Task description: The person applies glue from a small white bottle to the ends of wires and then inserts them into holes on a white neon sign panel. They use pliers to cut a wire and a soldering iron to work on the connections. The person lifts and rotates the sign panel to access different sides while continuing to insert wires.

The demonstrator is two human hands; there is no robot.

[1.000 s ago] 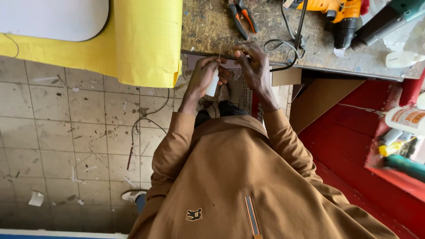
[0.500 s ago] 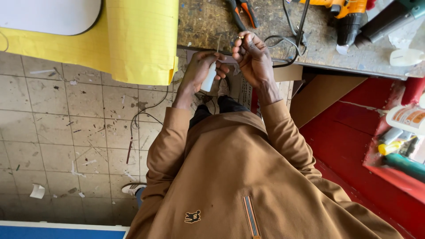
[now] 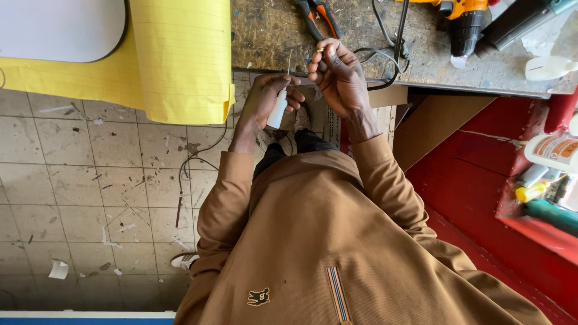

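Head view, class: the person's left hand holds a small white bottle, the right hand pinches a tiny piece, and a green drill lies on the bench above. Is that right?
Not quite: the drill is orange and black, not green, as the head view shows. The rest stands: the left hand holds the white bottle, and the right hand pinches a tiny piece.

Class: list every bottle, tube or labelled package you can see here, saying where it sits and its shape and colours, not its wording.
Small bottle: left hand, white, slim.
Spray bottle: bench's right end, white, lying down.
Labelled bottle: red shelf, white with orange band.
Tubes: red shelf, yellow and green.
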